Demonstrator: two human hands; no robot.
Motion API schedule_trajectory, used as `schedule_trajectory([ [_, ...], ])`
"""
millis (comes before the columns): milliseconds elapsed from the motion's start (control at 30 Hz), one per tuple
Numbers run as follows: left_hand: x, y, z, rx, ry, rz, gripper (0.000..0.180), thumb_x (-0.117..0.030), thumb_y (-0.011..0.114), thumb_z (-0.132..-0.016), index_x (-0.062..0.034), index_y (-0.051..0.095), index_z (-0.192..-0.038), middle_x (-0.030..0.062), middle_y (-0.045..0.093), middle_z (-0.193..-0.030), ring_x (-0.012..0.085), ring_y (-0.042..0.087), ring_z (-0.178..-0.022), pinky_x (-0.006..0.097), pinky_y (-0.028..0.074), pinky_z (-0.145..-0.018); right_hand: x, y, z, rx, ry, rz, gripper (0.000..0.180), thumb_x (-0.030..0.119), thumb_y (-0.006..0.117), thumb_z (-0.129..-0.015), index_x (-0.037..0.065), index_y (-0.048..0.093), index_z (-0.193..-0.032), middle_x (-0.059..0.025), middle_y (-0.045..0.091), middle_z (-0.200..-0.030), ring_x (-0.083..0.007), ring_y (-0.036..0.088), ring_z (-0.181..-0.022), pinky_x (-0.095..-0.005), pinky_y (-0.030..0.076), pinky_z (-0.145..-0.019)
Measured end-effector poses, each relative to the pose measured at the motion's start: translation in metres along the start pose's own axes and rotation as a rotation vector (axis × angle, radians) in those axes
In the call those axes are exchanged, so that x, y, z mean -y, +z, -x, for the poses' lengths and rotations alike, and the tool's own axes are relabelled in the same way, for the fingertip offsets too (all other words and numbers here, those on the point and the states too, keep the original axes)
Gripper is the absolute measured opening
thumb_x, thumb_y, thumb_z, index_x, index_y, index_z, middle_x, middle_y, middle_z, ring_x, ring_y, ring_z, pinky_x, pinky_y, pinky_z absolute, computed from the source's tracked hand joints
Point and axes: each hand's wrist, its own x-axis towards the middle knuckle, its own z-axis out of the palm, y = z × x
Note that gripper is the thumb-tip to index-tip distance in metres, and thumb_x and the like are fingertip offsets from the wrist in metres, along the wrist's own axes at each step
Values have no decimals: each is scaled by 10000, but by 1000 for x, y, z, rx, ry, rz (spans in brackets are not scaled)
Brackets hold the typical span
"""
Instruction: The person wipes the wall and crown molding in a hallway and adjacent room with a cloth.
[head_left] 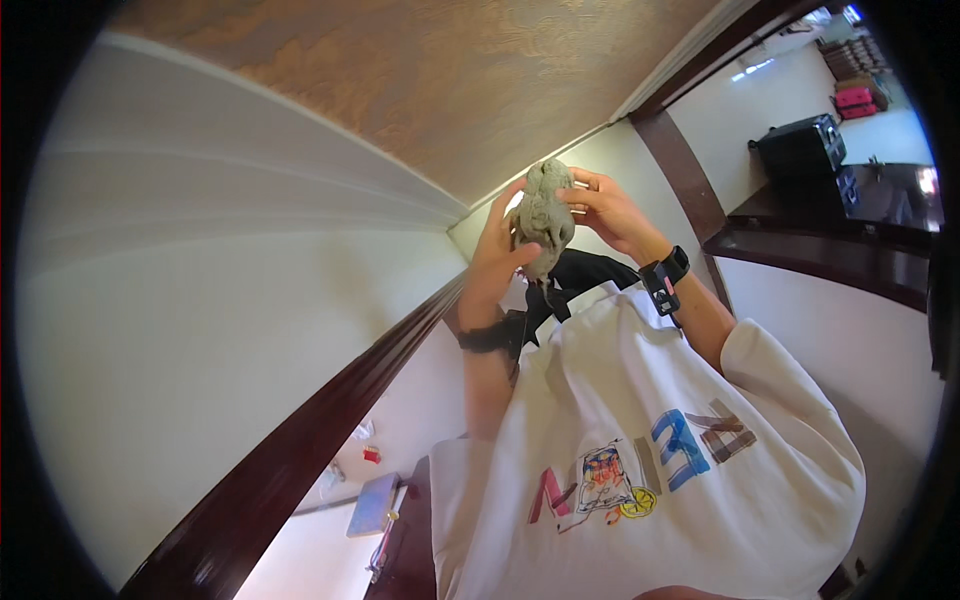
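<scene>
A grey-green lumpy piece (pixel 546 218), looking like clay or stone, is held up between my two hands. Its surface is uneven, with dents and hollows, and a thin strand hangs at its lower end. My left hand (pixel 497 252) wraps its left side, with the thumb lying across the lower part. On the upper right, my right hand (pixel 610 208) pinches it with thumb and fingers. The piece's underside is hidden from view. A black band (pixel 484 338) circles my left wrist, and a black watch (pixel 662 284) is on my right wrist.
A tan patterned wall panel (pixel 420 80) with white trim is close beyond my hands. Dark wood door trim (pixel 290 460) runs along the lower left. To the right, a black suitcase (pixel 803 148) stands near a dark glossy surface (pixel 830 250); a pink case (pixel 855 100) is farther off.
</scene>
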Motion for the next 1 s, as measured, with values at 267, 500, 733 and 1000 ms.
schedule_trajectory([
  [267,31,15,-31,-113,53,-519,694,11,762,-881,-42,458,-1503,146,614,-1321,224,602,-1252,351,550,-979,10,-30,18,-291,-296,113,313,109,718,-936,37,632,-1229,-58,722,-1099,-135,693,-968,-300,563,-869],
  [500,37,12,-33,-259,320,-881,368,-25,693,-930,-16,652,-1296,126,678,-1208,245,656,-1063,352,504,-937,23,-32,29,-255,-455,118,122,77,683,-946,61,652,-1064,23,636,-904,-52,552,-798,-231,437,-718],
  [733,27,-5,-16,-610,391,-1270,321,-100,660,-941,-12,668,-1249,160,682,-1138,316,663,-1026,387,515,-900,24,-36,30,-418,-724,681,251,51,735,-907,22,684,-1151,1,701,-995,-47,593,-809,-216,479,-723],
  [1000,17,-21,12,-855,356,-1416,307,-128,581,-1000,-4,640,-1275,194,679,-1191,397,648,-1096,460,506,-951,29,-43,38,-461,-777,622,191,45,676,-987,-5,732,-1163,-19,726,-1047,-63,628,-905,-216,505,-786],
])
